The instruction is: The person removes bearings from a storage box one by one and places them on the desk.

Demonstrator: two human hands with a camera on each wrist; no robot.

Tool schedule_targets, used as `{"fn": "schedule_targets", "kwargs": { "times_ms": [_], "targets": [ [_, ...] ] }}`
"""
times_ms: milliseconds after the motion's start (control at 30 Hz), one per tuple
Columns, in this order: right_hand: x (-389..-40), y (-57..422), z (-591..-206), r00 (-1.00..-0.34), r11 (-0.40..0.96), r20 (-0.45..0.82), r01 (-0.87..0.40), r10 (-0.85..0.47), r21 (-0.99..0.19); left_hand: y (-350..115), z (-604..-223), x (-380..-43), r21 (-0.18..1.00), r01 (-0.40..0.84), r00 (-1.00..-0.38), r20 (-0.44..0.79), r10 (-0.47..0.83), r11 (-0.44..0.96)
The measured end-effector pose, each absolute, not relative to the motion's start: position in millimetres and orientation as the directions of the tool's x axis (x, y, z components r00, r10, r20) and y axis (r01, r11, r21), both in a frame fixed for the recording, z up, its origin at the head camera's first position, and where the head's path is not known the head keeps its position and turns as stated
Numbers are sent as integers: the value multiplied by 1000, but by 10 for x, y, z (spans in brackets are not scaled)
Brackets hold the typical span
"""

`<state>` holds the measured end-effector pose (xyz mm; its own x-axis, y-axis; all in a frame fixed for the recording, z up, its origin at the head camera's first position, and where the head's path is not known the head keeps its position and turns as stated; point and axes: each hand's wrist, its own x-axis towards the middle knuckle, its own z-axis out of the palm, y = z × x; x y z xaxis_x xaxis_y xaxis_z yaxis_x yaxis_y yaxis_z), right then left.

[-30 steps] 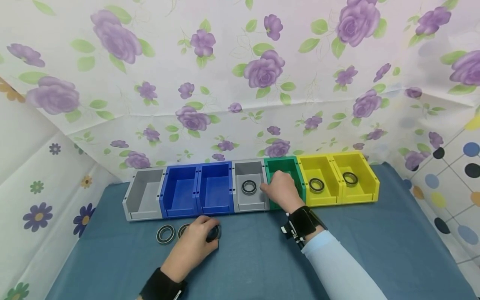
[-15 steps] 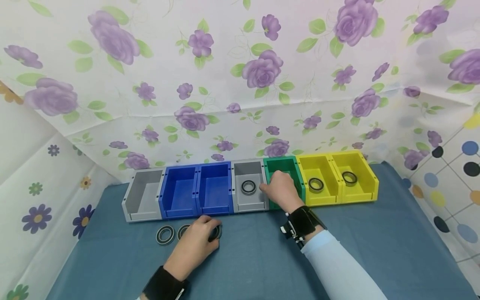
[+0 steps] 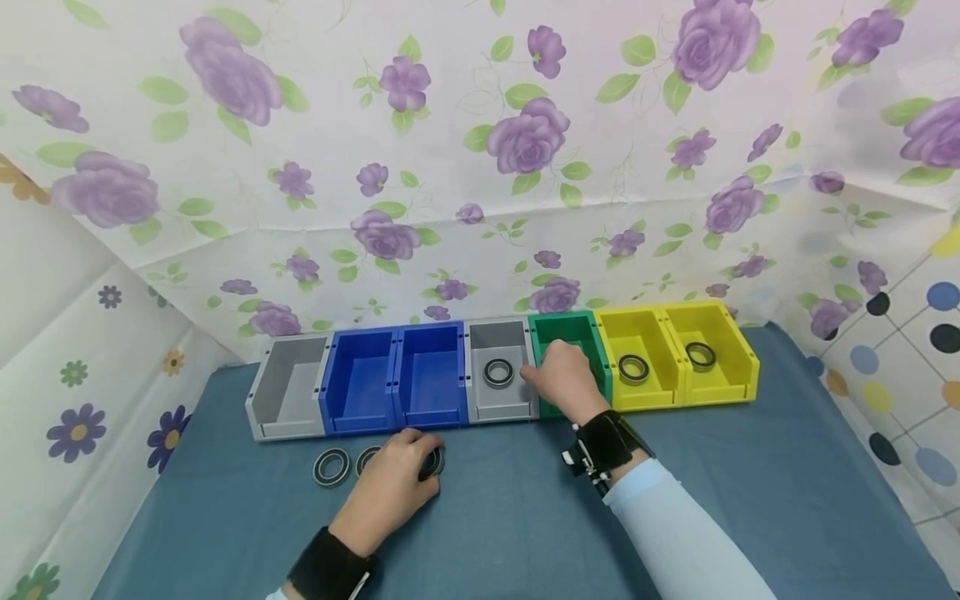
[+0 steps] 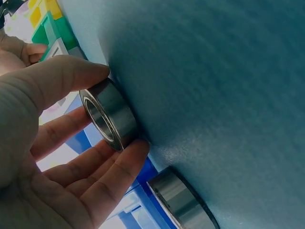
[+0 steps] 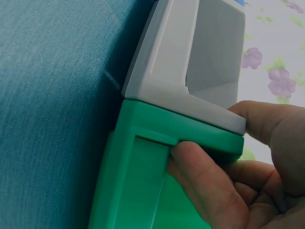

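My left hand (image 3: 389, 492) is on the blue cloth in front of the bins, with a ball bearing (image 4: 113, 114) between its thumb and fingertips. The head view shows only part of that bearing past the fingers. A second bearing (image 3: 365, 460) lies partly hidden behind the hand, and a third bearing (image 3: 332, 468) sits further left. My right hand (image 3: 566, 382) grips the adjoining walls of the green bin (image 5: 143, 125) and the right-hand grey bin (image 5: 167, 90). Its thumb is on the grey side, with fingers inside the green bin, whose floor is mostly covered.
Bearings also lie in the right-hand grey bin and in both yellow bins (image 3: 712, 398). Two blue bins (image 3: 430, 383) and another grey bin (image 3: 288, 392) continue the row leftward. A flowered sheet (image 3: 450, 167) hangs behind, and a dotted sheet (image 3: 900, 392) borders the right.
Both hands keep almost the same places. More of the bearing shows beside the left fingers now than one second ago. The whole view shifts slightly.
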<state>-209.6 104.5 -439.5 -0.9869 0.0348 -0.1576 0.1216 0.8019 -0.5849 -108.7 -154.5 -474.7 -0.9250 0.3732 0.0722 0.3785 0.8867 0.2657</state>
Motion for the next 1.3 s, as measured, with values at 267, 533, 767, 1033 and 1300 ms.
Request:
{"fn": "schedule_targets", "kwargs": {
  "times_ms": [267,533,767,1033,1300],
  "targets": [
    [-2118,1045,-4412,-987,799,-154,121,36,-589,-1533,-4743,-1092,263,357,-933,52,356,896],
    [-2125,1041,-4429,-990,808,-140,104,27,-580,-1535,-4728,-1094,254,360,-931,27,365,898],
    [-2121,1029,-4420,-991,808,-135,90,13,-582,-1504,-4655,-1098,238,381,-925,94,369,894],
    [-2115,1031,-4406,-991,809,-132,94,20,-580,-1341,-4382,-1217,258,451,-879,294,375,854],
    [-2088,1056,-4404,-993,809,-113,79,16,-582,-1007,-4244,-1400,298,469,-862,358,358,831]
  ]
}}
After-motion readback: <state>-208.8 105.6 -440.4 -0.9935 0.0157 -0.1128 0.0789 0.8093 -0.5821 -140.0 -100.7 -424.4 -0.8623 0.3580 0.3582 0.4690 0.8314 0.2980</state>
